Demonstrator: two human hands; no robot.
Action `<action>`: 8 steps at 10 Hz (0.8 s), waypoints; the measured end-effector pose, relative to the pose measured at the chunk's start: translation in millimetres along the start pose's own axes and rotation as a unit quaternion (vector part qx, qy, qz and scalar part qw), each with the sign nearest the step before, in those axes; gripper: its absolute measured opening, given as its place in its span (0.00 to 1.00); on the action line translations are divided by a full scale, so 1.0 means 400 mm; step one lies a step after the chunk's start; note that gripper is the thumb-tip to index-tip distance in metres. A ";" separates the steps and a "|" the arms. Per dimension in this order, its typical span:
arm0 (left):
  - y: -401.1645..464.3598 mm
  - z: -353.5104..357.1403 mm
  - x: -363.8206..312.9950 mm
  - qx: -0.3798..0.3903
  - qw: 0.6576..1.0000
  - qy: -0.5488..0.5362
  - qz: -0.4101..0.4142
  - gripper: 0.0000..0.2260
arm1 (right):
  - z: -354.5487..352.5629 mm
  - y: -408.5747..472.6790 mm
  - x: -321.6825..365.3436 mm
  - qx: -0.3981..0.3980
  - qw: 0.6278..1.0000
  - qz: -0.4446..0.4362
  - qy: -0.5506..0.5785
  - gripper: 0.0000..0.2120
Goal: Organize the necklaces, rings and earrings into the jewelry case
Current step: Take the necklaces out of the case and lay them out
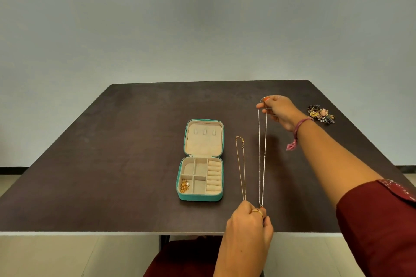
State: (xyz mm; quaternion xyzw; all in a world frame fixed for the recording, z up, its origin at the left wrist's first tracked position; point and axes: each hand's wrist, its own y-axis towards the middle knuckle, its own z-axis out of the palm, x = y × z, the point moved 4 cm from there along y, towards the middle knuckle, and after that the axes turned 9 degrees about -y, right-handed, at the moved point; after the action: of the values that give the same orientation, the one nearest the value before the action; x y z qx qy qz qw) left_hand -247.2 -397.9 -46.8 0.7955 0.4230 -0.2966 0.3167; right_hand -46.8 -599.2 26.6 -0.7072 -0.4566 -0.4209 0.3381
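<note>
A teal jewelry case (180, 189) lies open in the middle of the dark table, its beige lid laid back. A gold necklace with a pearl (185, 186) fills its front left compartment. A long silver chain (262, 153) is stretched between my hands: my right hand (279, 111) pinches its far end and my left hand (249, 222) pinches its near end close to the table's front edge. A thin gold chain (240, 164) lies on the table just left of the silver one, its near end under my left hand.
A pile of flower-shaped earrings and rings (320, 113) sits at the far right of the table (112, 164). The front edge of the table runs just under my left hand. A grey wall stands behind.
</note>
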 end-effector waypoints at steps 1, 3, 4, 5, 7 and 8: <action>0.005 0.000 0.004 0.034 0.999 0.005 -0.021 0.03 | 0.019 0.022 -0.018 0.015 0.999 -0.006 -0.029 0.10; 0.012 0.003 0.001 0.034 0.998 0.008 -0.055 0.11 | 0.047 0.064 -0.059 0.028 0.999 -0.015 -0.037 0.10; 0.008 0.004 0.011 0.059 0.994 0.033 -0.087 0.11 | 0.061 0.083 -0.081 0.038 0.998 -0.012 -0.054 0.09; 0.012 0.009 -0.008 0.121 0.983 0.060 -0.122 0.13 | 0.068 0.090 -0.086 0.039 0.996 -0.016 -0.076 0.09; 0.010 0.002 -0.016 0.188 0.967 0.003 -0.174 0.13 | 0.075 0.108 -0.100 0.011 0.983 -0.039 -0.177 0.11; 0.007 -0.006 -0.023 0.192 0.966 -0.003 -0.175 0.13 | 0.079 0.112 -0.107 -0.009 0.972 -0.041 -0.233 0.07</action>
State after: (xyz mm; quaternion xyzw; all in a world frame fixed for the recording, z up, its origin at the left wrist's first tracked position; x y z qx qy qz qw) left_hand -248.6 -401.6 -37.7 0.7537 0.4901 -0.4256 0.1028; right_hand -5.8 -603.4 -29.5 -0.7695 -0.5474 -0.2624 0.1986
